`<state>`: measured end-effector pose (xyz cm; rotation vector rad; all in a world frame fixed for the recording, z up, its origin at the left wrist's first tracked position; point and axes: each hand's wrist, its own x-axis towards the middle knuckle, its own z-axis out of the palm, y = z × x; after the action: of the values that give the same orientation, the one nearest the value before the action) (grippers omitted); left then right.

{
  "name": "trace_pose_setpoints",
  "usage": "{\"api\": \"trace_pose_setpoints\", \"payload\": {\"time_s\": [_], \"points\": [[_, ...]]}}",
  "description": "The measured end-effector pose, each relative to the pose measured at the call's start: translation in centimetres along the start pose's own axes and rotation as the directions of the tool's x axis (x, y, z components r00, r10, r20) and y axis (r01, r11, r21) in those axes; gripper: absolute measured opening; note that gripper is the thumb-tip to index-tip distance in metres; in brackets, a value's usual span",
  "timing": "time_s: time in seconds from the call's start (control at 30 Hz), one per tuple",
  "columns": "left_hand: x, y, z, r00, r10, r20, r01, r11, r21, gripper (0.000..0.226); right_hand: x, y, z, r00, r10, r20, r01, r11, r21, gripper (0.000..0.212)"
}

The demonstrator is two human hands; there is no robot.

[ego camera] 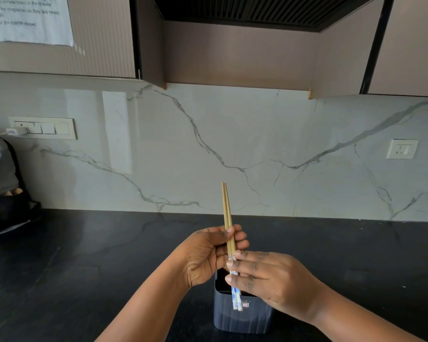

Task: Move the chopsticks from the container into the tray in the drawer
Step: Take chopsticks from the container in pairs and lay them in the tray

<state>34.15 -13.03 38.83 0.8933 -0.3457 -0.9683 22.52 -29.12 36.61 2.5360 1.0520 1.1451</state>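
A pair of wooden chopsticks (226, 211) with blue-and-white patterned ends stands nearly upright above the dark blue container (242, 317) on the black counter. My left hand (210, 255) pinches the wooden shafts at mid-length between thumb and fingers. My right hand (269, 280) holds the patterned lower part with its fingertips, just over the container's open top. The patterned ends hang in front of the container's near wall. The drawer and its tray are out of view.
The black counter (84, 267) runs to a marble backsplash. A dark bag (3, 193) stands at the far left by a switch panel (45, 128) with a plugged-in charger. A socket (402, 149) is on the right wall; cabinets hang overhead.
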Motion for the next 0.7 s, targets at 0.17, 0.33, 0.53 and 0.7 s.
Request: {"api": "trace_pose_setpoints", "payload": {"time_s": [0.17,0.33,0.53,0.7], "points": [[0.5,-0.3,0.4,1.000,-0.024,0.007,0.024,1.000,-0.001,0.018,-0.7,0.7,0.4,1.000,0.020,-0.001,-0.020,1.000,-0.005,0.019],[1.0,-0.4,0.6,0.999,-0.010,-0.031,0.010,1.000,0.008,0.017,-0.9,0.8,0.2,0.997,0.071,0.031,-0.072,0.997,0.025,0.025],[1.4,-0.6,0.1,0.998,0.040,-0.058,-0.030,0.984,0.175,0.015,0.3,2.2,-0.7,0.705,0.708,-0.049,-0.630,0.656,0.416,0.028],[1.4,-1.0,0.4,0.999,0.036,-0.036,-0.020,0.928,0.372,0.017,2.6,3.8,-0.6,0.262,0.804,0.535,-0.726,-0.201,0.658,0.008]]}}
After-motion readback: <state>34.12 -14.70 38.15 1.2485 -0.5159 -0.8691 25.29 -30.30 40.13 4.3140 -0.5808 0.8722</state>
